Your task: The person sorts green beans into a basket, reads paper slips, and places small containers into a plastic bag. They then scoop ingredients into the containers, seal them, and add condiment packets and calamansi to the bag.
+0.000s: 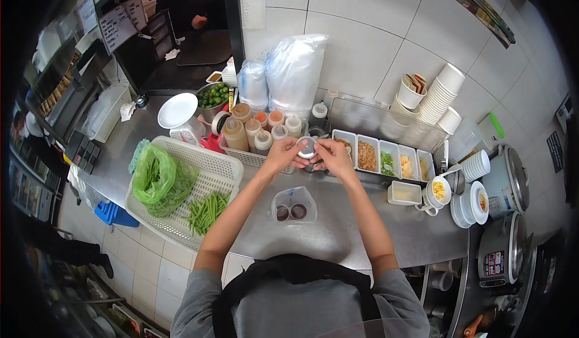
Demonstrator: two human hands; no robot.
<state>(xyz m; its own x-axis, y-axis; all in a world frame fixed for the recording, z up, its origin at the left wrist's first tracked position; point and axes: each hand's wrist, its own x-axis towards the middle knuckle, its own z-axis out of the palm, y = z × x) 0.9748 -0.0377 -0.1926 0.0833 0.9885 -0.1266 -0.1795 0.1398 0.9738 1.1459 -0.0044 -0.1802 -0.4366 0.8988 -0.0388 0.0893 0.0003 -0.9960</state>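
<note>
Out in front of me, over the steel counter, my left hand point(283, 155) and my right hand point(335, 157) are closed around a small sauce cup point(307, 151) from both sides. A clear round lid shows on its top, with fingers and thumbs at the rim. Below my hands, a clear plastic container point(310, 197) rests on the counter with two small cups of dark sauce point(298, 211) in it. Squeeze bottles point(263, 140) stand in a basket just left of my hands. To the right are white trays of chopped toppings point(367, 155).
A white perforated basket point(236, 175) on the left holds green beans point(207, 211) and a green bag of greens point(154, 172). Plastic-wrapped stacks point(295, 72) stand against the wall. Stacked cups point(443, 91), bowls and large cookers point(500, 247) fill the right side. Another person point(72, 241) stands far left.
</note>
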